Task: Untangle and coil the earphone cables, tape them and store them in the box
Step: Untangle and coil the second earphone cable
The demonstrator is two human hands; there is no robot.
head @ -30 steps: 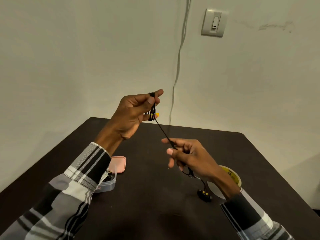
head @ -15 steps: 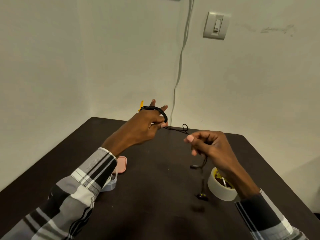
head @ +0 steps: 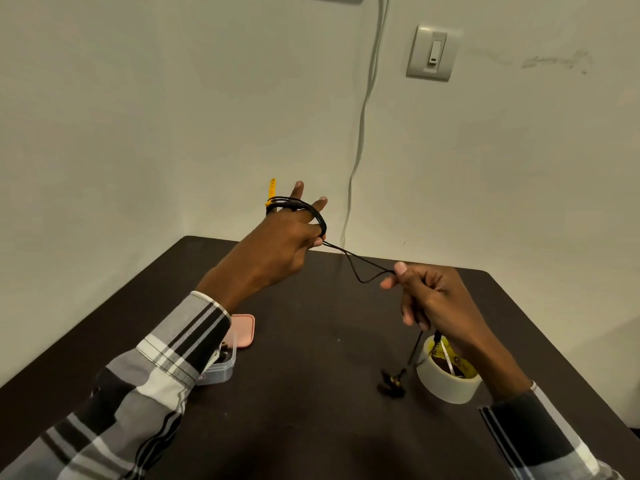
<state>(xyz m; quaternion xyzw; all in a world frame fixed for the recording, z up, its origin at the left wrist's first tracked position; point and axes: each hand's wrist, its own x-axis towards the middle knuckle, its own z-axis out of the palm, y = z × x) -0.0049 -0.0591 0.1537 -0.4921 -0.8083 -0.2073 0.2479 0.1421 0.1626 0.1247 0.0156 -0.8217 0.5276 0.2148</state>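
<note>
Winding the black earphone cable [head: 360,268] round our left hand [head: 277,247], we have several turns looped over its spread fingers, with a yellow plug end [head: 271,192] sticking up behind them. Our right hand [head: 433,299] is pinched shut on the free run of the cable between thumb and forefinger, and the strand sags slightly between the two hands. Below the right hand the tail hangs down to the earbuds [head: 393,381], which lie on the dark tabletop [head: 311,393] just beside the roll of tape [head: 446,375]. The cable looks thin, light and limp, so we judge it will kink or spring off the fingers unless light tension is kept; it is best held along the cord itself, not tugged at the plug or bud joints, which are likely the weak spots. The clear storage box [head: 221,367] sits open near the left sleeve, its pink lid [head: 244,329] touching it behind, with what looks like another set already inside.
</note>
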